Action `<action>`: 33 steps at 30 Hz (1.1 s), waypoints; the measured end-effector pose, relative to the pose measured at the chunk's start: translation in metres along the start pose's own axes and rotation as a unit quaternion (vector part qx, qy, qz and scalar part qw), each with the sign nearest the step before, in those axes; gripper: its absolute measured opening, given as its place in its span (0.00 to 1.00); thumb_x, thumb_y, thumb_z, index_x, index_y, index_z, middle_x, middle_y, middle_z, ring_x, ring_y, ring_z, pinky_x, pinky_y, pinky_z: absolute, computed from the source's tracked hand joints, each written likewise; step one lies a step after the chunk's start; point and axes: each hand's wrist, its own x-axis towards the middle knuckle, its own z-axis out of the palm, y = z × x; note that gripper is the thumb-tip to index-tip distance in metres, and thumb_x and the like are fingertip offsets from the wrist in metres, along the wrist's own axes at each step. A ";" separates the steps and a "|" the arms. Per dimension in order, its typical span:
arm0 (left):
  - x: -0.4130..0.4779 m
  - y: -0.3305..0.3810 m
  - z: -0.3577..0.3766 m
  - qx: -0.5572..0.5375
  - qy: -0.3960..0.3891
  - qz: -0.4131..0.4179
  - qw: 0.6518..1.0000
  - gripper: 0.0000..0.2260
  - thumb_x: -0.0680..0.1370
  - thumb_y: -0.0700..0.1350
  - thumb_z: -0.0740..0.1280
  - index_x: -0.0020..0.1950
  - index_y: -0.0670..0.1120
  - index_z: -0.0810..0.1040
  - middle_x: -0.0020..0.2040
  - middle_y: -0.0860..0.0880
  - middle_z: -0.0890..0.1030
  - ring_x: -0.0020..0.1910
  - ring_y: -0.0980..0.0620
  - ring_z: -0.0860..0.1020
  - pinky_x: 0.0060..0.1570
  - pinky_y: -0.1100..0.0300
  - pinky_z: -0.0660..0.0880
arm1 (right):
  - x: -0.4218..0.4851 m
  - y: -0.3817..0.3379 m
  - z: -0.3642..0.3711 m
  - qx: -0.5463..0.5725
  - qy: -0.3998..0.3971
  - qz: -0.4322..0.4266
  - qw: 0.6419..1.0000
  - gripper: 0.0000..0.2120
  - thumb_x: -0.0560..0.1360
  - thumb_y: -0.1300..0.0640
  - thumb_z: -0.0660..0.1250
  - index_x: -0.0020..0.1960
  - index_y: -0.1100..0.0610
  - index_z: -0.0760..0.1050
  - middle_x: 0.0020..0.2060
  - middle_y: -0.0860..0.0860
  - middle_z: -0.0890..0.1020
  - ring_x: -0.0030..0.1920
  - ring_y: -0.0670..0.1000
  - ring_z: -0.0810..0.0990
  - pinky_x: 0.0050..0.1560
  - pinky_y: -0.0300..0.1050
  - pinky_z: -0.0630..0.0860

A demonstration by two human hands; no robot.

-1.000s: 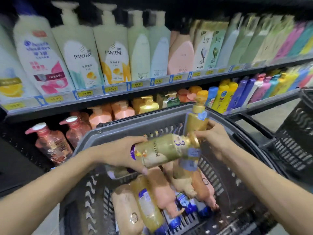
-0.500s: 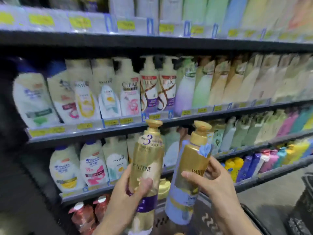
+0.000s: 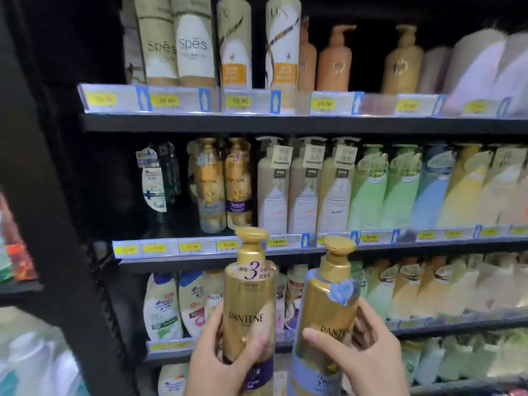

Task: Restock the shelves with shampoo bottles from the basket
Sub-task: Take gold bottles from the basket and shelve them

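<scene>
The left hand (image 3: 217, 364) grips a gold bottle with a purple band (image 3: 250, 304). The right hand (image 3: 368, 358) wraps around a gold bottle with a pale blue band (image 3: 328, 312). The two are side by side, slightly apart. Both bottles are upright just below the middle shelf (image 3: 177, 262), their caps overlapping its price strip (image 3: 200, 247). On that shelf two matching gold bottles (image 3: 223, 184) stand, with cream pump bottles (image 3: 303, 190) crowded against their right side and a dark bottle (image 3: 160, 178) to their left.

Dark shelves (image 3: 285, 124) are lined with upright bottles (image 3: 368, 190) and edged with yellow price tags (image 3: 238, 102). Two gold Pantene bottles (image 3: 223, 184) are seen on the middle shelf beside beige pump bottles (image 3: 303, 190).
</scene>
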 end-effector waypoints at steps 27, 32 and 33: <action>0.156 0.123 -0.102 0.013 -0.017 -0.002 1.000 0.29 0.66 0.58 0.77 0.63 0.57 0.72 0.55 0.59 0.83 0.53 0.61 0.82 0.46 0.67 0.78 | 0.087 -0.132 0.149 -0.044 0.034 -0.013 0.998 0.32 0.59 0.58 0.83 0.60 0.54 0.74 0.53 0.51 0.84 0.55 0.51 0.83 0.51 0.46 0.81; 0.180 0.102 -0.067 0.066 -0.038 0.034 0.996 0.30 0.67 0.60 0.77 0.64 0.59 0.69 0.56 0.60 0.82 0.56 0.61 0.80 0.56 0.56 0.78 | 0.093 -0.128 0.148 -0.056 0.071 -0.026 0.996 0.35 0.58 0.55 0.84 0.62 0.53 0.73 0.56 0.50 0.83 0.60 0.51 0.80 0.61 0.56 0.78; 0.183 0.097 -0.061 0.076 -0.039 0.043 0.995 0.31 0.66 0.60 0.77 0.65 0.58 0.68 0.57 0.60 0.81 0.57 0.60 0.80 0.58 0.53 0.77 | 0.093 -0.127 0.146 -0.063 0.077 -0.029 0.995 0.36 0.58 0.54 0.84 0.62 0.53 0.73 0.56 0.50 0.83 0.60 0.51 0.80 0.62 0.57 0.77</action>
